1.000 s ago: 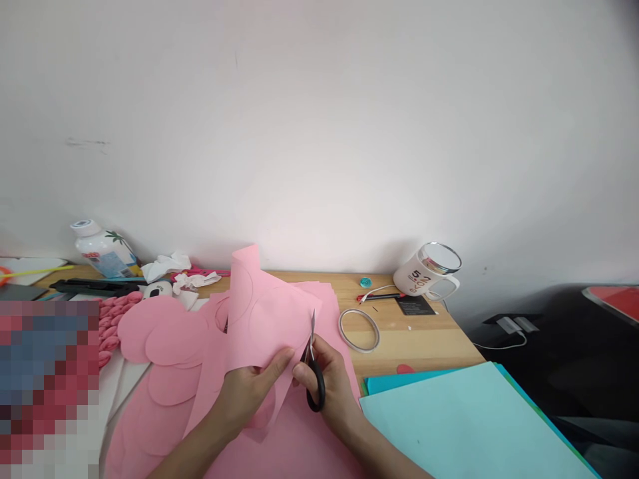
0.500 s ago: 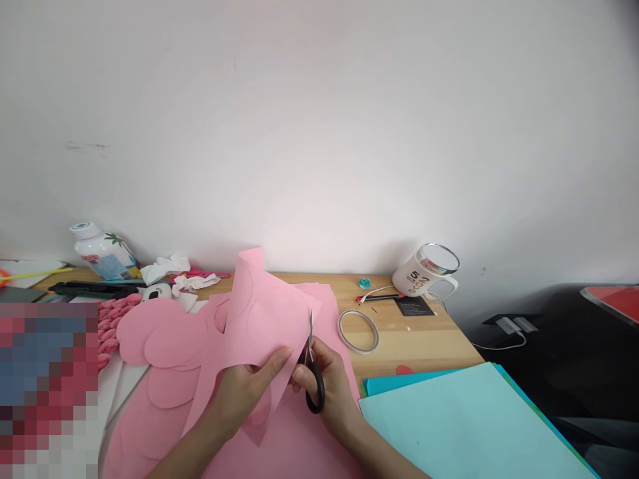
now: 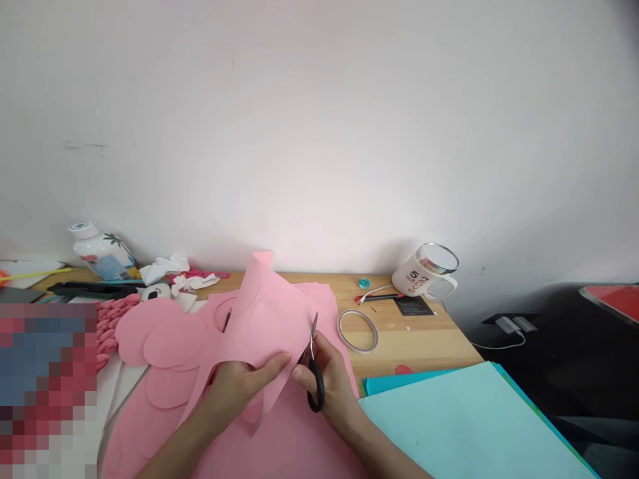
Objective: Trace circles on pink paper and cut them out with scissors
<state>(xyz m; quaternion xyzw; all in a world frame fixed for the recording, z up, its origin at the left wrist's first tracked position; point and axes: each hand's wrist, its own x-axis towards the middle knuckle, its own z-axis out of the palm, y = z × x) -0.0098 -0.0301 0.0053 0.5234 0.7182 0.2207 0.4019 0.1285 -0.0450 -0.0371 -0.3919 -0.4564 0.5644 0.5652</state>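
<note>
A sheet of pink paper [image 3: 272, 319] with curved pencil outlines is held up off the desk, its top corner curling. My left hand [image 3: 244, 386] grips its lower edge, thumb on top and the other fingers mostly hidden beneath. In my right hand [image 3: 332, 379] is a pair of scissors [image 3: 315, 379] with black handles, the blades pointing up at the sheet's right edge. Below both hands lie more pink sheets [image 3: 304, 439]. Cut-out pink rounded shapes [image 3: 172, 339] overlap in a pile to the left.
A roll of tape [image 3: 358, 331], a lidded white mug [image 3: 424, 273] and a red-and-black pen [image 3: 377, 298] lie to the right. Blue paper sheets [image 3: 464, 419] cover the front right. A white bottle [image 3: 102, 253], crumpled tissue [image 3: 164, 267] and a black cutter [image 3: 92, 289] sit at back left.
The held pink sheet has turned and shifted slightly right, its top corner lower and its outline more in view. The scissors stay at its right edge, tilted a little more to the right.
</note>
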